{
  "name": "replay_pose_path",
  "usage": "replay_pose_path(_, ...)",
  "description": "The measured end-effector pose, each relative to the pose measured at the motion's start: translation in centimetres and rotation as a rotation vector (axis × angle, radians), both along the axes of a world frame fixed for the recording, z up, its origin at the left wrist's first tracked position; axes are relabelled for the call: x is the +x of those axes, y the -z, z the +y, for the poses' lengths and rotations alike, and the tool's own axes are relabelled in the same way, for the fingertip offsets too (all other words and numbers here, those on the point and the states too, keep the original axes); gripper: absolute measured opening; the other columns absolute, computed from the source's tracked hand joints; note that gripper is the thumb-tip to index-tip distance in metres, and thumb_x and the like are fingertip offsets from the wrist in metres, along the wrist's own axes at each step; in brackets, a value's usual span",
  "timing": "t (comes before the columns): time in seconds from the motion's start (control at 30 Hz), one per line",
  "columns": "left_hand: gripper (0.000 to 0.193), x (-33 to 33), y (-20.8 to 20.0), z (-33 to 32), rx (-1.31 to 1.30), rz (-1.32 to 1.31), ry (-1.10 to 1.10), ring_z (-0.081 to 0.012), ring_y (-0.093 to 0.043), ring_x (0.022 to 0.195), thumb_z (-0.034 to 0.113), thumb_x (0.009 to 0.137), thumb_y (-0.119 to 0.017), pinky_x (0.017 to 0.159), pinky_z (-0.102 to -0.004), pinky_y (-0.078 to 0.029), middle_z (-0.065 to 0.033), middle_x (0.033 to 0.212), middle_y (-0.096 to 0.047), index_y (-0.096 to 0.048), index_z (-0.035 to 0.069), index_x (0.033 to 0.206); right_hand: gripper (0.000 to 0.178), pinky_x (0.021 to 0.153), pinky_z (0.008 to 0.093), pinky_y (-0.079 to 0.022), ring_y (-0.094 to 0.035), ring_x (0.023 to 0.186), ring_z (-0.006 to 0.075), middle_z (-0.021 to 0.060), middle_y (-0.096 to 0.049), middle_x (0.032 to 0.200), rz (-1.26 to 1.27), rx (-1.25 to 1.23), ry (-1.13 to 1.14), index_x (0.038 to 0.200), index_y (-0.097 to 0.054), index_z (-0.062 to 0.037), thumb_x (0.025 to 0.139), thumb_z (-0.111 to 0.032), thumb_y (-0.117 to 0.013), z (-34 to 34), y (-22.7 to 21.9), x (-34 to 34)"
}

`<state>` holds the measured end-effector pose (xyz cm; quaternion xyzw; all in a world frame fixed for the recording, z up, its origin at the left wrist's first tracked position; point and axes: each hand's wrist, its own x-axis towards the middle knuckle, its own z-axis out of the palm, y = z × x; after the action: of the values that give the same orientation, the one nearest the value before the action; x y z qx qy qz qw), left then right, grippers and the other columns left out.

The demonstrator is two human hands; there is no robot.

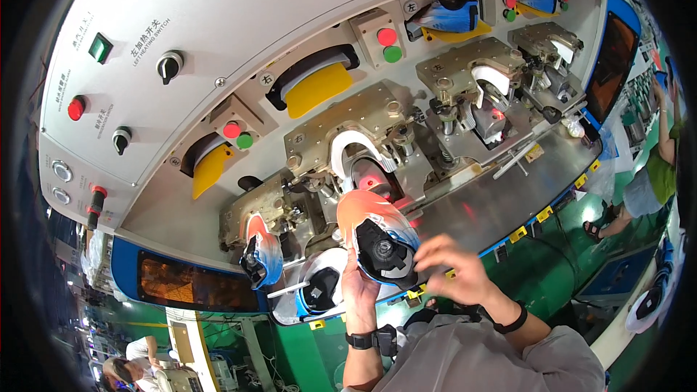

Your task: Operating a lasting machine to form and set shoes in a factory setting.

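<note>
An orange, white and blue shoe upper (374, 212) rests in my left hand (360, 287), toe pointing away from me and the dark collar opening facing up. My left fingers curl under and along its left side, partly hidden by it. Just right of its heel is my right hand (459, 270), slightly blurred, its fingers stretched apart and holding nothing. Beyond the toe stands a metal press station with a white curved clamp (357, 147); a red light spot falls there. To the left, a second orange and blue upper (261, 252) sits at another station.
Another shoe upper (321, 289) lies by the bench's near edge, left of my left hand. More metal stations (472, 69) run to the right. Red and green buttons (393, 54) and yellow flaps (319, 89) line the machine's back. A person (657, 167) stands at far right.
</note>
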<state>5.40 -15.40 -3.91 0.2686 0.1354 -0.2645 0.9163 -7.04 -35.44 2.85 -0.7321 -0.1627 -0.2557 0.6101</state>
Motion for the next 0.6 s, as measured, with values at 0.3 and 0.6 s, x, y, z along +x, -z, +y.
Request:
replay_pose_path(0.3, 0.032, 6.9, 1.3, -2.3, 0.115, -0.069, 0.094, -0.0186, -0.065, 0.103, 0.019, 0.1, -0.053, 0.095, -0.034, -0.05, -0.008, 0.117, -0.066, -0.057, 0.0, 0.125, 0.035, 0.055, 0.0328, -0.056, -0.064, 0.066, 0.0145, 0.0045, -0.066, 0.085, 0.83, 1.023, 0.102, 0.103, -0.063, -0.0011, 0.096, -0.036, -0.06, -0.5, 8.0, 9.8)
replay_pose_path(0.6, 0.033, 11.9, 2.6, -2.6, 0.22, -0.144, 0.162, -0.0183, -0.065, 0.101, 0.023, 0.099, -0.056, 0.089, -0.0344, -0.054, -0.0077, 0.115, -0.067, -0.059, -0.001, 0.122, 0.037, 0.05, 0.028, -0.049, -0.059, 0.061, 0.0094, -0.0003, -0.065, 0.078, 0.813, 0.904, 0.356, 0.093, -0.069, -0.0037, 0.088, -0.04, -0.07, -0.5, 9.0, 15.4)
